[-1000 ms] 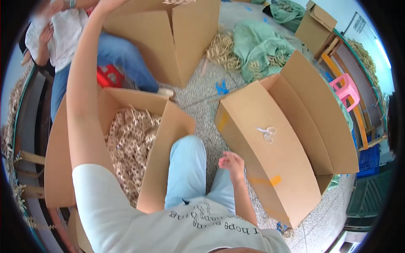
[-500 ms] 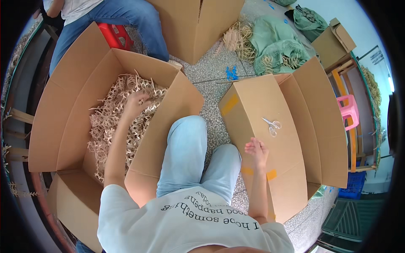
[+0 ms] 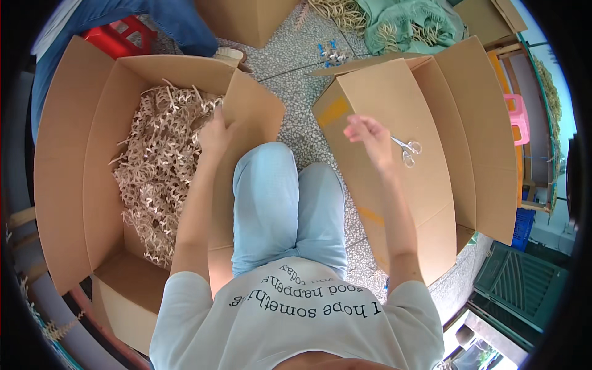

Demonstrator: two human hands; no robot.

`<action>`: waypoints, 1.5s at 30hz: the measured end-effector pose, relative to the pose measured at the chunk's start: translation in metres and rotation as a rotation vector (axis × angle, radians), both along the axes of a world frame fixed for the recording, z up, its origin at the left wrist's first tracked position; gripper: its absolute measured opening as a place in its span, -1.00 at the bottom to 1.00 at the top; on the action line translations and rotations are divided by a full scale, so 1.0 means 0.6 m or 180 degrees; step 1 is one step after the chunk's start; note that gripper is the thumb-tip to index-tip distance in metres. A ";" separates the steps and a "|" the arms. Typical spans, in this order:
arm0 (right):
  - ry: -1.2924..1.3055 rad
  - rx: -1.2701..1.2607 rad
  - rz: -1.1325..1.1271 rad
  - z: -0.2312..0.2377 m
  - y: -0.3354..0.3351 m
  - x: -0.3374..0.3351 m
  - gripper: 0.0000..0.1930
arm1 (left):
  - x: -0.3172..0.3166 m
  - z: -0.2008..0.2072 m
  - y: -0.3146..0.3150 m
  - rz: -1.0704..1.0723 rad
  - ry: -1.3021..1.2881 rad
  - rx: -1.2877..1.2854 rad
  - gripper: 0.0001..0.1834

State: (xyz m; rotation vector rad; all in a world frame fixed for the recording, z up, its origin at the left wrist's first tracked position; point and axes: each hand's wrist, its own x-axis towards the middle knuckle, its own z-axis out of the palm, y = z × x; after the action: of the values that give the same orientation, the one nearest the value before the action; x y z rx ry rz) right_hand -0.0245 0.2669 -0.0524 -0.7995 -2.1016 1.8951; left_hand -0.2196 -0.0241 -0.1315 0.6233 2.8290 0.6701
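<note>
A large open cardboard box [image 3: 68, 160] stands on my left, filled with beige zigzag strips [image 3: 163, 148]. At its right edge, next to the strips and the inner side of the flap, is my left hand [image 3: 214, 132]; its thumb stands apart from the fingers, and I make out nothing held. My right hand [image 3: 370, 139] hovers over a second cardboard box [image 3: 413, 209], its fingers bent and drawn together. Whether something small sits between those fingertips is too blurred to tell. Scissors with clear handles [image 3: 409, 150] lie on that box's closed side, just beside my right hand.
Another person's jeans-clad leg [image 3: 166, 24] and a red stool [image 3: 123, 38] are beyond the left box. Green sacks [image 3: 410, 24] with coiled beige strips lie at the far right. Small blue pieces [image 3: 333, 52] are on the speckled floor. A pink stool [image 3: 518, 118] stands at right.
My left hand has moved from above the strips to the right edge of the left box. My right hand has moved farther away from me over the other box. The view has shifted.
</note>
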 end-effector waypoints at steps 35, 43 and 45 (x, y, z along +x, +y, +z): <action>-0.0096 -0.0079 -0.0434 -0.190 0.477 -0.575 -0.71 | -0.035 -0.015 0.046 0.0423 0.0166 -0.0461 -0.45; 0.0598 -0.0085 0.1150 0.253 0.293 -0.429 -0.79 | -0.012 -0.035 0.019 0.0422 0.0097 -0.0626 -0.39; 0.0828 0.0761 0.1045 0.368 0.227 -0.438 -0.79 | 0.005 -0.023 0.007 0.0504 0.0187 -0.0416 -0.42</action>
State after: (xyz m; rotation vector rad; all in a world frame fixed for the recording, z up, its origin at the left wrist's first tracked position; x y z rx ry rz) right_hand -0.2872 0.4031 0.1683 -0.1540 -2.3345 1.7261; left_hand -0.2168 -0.0198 -0.1453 0.4072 2.9703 0.4929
